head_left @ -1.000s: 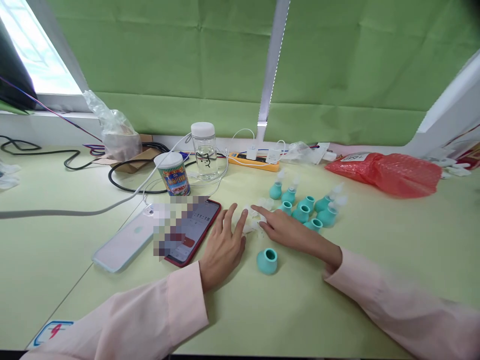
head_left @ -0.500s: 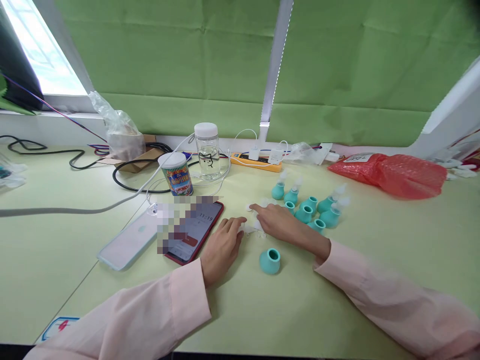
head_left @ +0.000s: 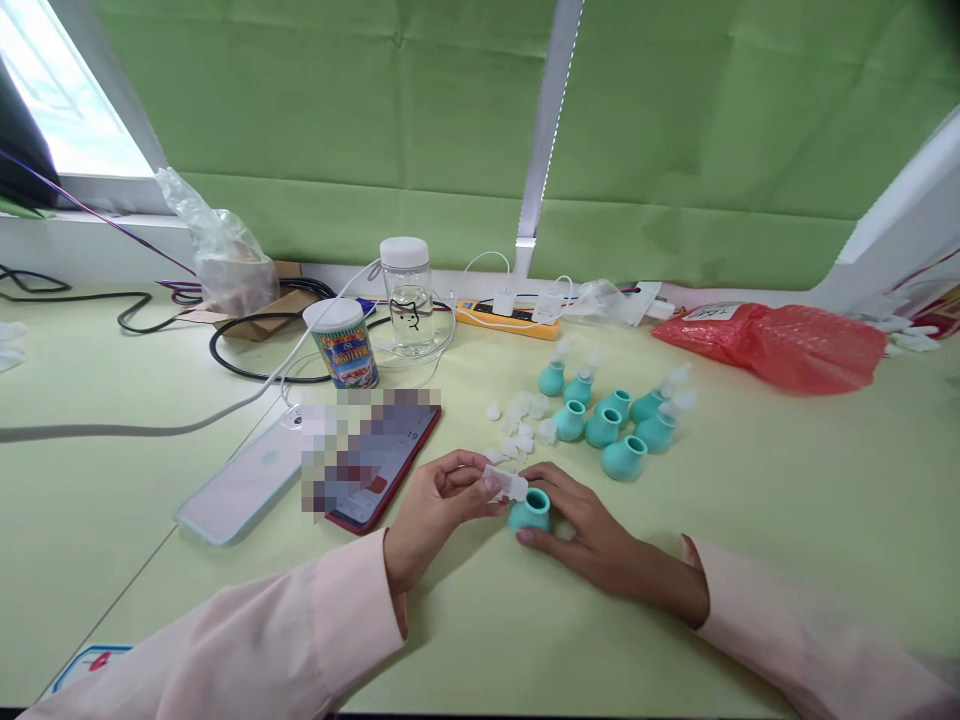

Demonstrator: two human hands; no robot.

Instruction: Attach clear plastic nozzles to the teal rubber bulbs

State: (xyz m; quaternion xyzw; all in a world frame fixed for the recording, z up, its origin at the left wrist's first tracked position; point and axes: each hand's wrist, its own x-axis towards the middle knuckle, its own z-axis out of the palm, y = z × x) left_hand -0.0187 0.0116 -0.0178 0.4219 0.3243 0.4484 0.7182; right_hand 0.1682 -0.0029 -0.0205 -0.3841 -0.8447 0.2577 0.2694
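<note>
My left hand [head_left: 435,505] pinches a small clear plastic tip [head_left: 504,483] between thumb and fingers, just above a teal rubber bulb [head_left: 531,509]. Around that bulb, which rests on the pale green table [head_left: 525,620], curl the fingers of my right hand [head_left: 589,530]. More clear tips [head_left: 519,425] lie loose a little farther back. Beyond them stands a cluster of several teal bulbs [head_left: 607,425], some with clear tips fitted on top.
A red phone [head_left: 382,455] and a pale blue phone [head_left: 244,480] lie to the left. Behind them stand a printed can [head_left: 343,345] and a clear jar [head_left: 406,295], with cables, a yellow power strip [head_left: 510,318] and a red plastic bag [head_left: 780,342] at the back.
Both hands pulled back from the pile of clear tips toward me. The left hand took up one tip and the right hand closed round the lone teal bulb.
</note>
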